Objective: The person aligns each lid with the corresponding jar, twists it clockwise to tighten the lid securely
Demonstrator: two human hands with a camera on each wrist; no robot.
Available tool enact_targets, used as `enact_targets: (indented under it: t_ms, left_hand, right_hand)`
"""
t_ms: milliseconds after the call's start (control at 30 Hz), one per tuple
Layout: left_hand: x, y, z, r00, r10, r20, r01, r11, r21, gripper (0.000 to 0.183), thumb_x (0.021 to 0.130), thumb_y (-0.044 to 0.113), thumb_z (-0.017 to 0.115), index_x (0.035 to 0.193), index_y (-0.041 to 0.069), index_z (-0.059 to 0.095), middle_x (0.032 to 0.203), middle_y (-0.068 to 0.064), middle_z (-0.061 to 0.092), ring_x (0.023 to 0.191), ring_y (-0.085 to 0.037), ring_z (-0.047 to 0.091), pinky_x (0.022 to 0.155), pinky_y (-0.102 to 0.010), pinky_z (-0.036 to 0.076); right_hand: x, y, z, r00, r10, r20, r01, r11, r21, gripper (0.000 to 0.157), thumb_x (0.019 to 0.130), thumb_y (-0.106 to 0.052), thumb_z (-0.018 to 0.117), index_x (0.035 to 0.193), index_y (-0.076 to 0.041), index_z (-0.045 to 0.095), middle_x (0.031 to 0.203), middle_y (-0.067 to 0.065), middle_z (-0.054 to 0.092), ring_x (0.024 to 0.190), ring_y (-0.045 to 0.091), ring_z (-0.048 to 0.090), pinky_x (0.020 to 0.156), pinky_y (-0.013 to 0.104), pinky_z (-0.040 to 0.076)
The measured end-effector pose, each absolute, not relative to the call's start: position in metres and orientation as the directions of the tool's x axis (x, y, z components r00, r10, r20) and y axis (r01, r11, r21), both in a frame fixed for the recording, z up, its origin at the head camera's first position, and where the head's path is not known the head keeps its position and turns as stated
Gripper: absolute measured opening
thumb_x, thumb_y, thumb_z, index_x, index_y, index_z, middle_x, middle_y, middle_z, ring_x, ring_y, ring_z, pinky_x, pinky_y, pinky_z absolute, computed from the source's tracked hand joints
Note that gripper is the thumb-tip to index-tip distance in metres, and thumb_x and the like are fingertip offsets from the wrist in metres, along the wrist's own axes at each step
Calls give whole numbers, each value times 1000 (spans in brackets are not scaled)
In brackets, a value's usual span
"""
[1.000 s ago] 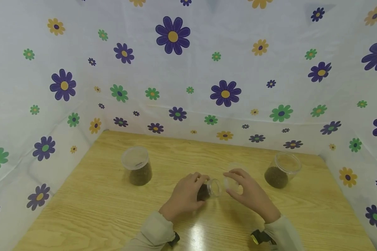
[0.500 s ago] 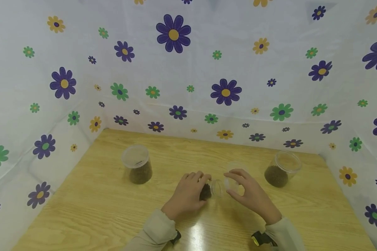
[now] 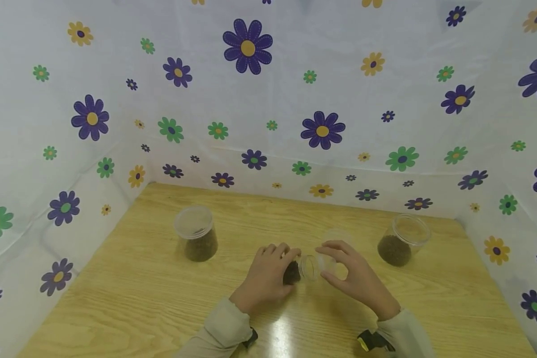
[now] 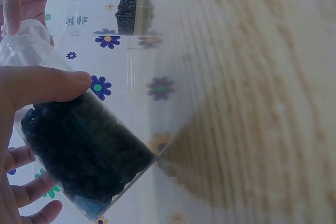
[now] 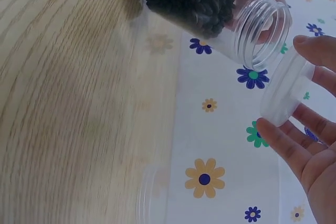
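Observation:
My left hand point(image 3: 268, 273) grips a clear screw-top jar point(image 4: 100, 150) partly filled with dark, seed-like pieces. The jar is tilted, one edge of its base touching the table and its threaded mouth facing right. My right hand point(image 3: 358, 273) pinches a translucent round lid point(image 5: 283, 90) by its edge, thumb on one side and fingers on the other. This lid stands on edge close to the jar's mouth, with a small gap showing in the right wrist view. In the head view, the left hand hides much of the jar's body.
A lidded clear jar point(image 3: 200, 246) with dark contents stands at the left. An uncovered jar point(image 3: 395, 250) with similar contents stands at the right. Another clear lid point(image 3: 338, 234) lies on the wooden table point(image 3: 130, 298) behind my right hand. Flower-patterned cloth point(image 3: 277, 99) surrounds the table.
The held jar has moved slightly right over the second, its mouth turning more to the right. The lid in my right hand has shifted slightly left, closer to the mouth.

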State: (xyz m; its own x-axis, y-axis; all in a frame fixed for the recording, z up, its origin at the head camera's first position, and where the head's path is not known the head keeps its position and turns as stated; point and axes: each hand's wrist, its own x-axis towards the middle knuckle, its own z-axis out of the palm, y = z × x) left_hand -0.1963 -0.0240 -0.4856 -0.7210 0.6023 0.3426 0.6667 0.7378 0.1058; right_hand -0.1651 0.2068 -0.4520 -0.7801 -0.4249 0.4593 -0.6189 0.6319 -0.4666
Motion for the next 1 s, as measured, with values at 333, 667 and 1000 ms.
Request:
enact_targets:
  t_ms: [333,667,1000]
  left_hand:
    - [-196,-24,-484,-717,605,346,667,739,90,76,65,45,82,128,27,44,108,0,54,94,-19,57,87,-42,48]
    - [-197,-22,-488,-714,615,335,671,738,74,76,65,46,81,128,26,44,108,0,54,94,-18,56,86,-41,48]
    - [-196,-20,-488,-708,621,337,671,740,48,77,64,47,82,127,26,44,107,0,54,91,-18,57,86,-39,48]
  right_hand:
    - [-164,201,-457,-695,-508,509,-718,533,-447,54,72,-7,78,123,-13,59,125,7,55,113,24,54,89,41,51]
    - [-166,198,-459,-679,-533,505,-734,513,-445,59,67,-3,81,122,-11,60,123,9,54,113,23,53,88,39,51]
    - [-167,197,-463,-679,-538,499,-734,502,-458,58,68,0,79,121,-9,58,120,7,53,108,22,53,87,39,52]
